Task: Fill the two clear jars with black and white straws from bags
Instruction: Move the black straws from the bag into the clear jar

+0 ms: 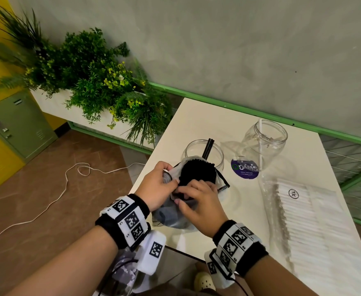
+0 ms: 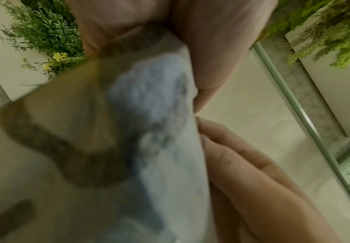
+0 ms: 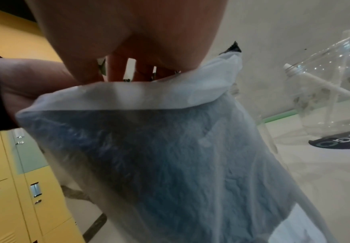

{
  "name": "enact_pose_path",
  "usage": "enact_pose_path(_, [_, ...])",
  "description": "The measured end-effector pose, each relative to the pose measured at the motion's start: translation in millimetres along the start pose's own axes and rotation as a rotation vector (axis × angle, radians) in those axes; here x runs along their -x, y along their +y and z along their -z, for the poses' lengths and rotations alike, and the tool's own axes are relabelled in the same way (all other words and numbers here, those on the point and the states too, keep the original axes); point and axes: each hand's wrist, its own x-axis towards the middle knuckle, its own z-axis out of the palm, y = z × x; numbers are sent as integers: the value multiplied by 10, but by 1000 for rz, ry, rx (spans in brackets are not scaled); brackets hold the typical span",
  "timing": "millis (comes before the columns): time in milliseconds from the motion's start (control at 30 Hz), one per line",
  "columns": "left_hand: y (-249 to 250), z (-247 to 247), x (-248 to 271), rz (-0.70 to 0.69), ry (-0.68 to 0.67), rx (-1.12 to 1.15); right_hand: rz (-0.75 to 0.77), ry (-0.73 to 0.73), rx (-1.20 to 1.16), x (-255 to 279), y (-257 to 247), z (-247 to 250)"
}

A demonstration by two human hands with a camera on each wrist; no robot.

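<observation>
Presently the table carries both jars; the near jar, holding two black straws, stands just beyond my hands. My left hand grips the bag upright, while my right hand pinches the black straws at its mouth, long axis tilted jarward.

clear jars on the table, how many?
2. One clear jar stands just behind the hands with black straws in it; the other jar sits farther right near the wall, holding one white straw. None seem hidden.
</observation>
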Motion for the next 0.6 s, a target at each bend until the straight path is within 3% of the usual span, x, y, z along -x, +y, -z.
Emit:
enact_pose_path(100, [21,44,43,-32,-13,-29,-91,-15,136,-15,3,48])
enact_pose_path(167, [32,125,103,-139,-86,-86,-146,-78,164,-13,8,101])
enact_pose_path(267, [122,277,228,-269,-279,-388,-173,-163,102,10,37,168])
enact_pose_path(367, [180,361,236,-273,-315,-703,-138,-234,79,31,89,203])
enact_pose_path(600, [86,353,130,-250,-184,-472,-71,-419,165,43,113,271])
